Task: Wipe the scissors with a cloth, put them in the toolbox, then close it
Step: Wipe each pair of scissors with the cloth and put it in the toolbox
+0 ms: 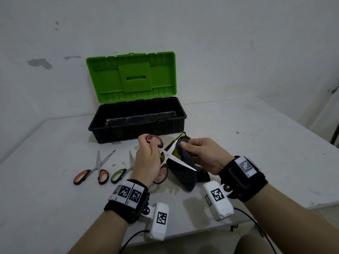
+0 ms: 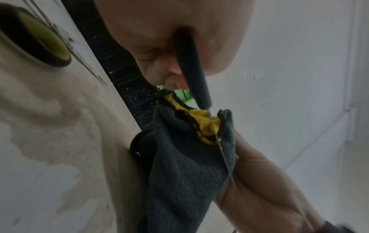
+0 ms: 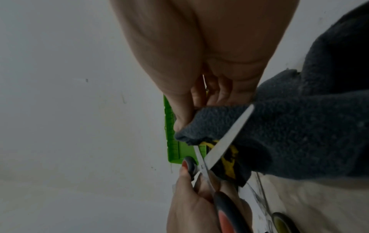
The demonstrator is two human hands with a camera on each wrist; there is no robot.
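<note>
Pinching the cloth [image 1: 185, 158] round one blade at 2 o'clock, the right hand [image 1: 205, 154] is wiping it while the left hand [image 1: 146, 162] is gripping the red-handled scissors [image 1: 169, 154] splayed open, exposing each blade.

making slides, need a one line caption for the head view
Left hand holds open red-handled scissors while right hand wipes a blade with a dark cloth before the open toolbox.

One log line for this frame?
wiping | left hand grips red scissors, blades open | right hand rubs cloth | toolbox open
</note>
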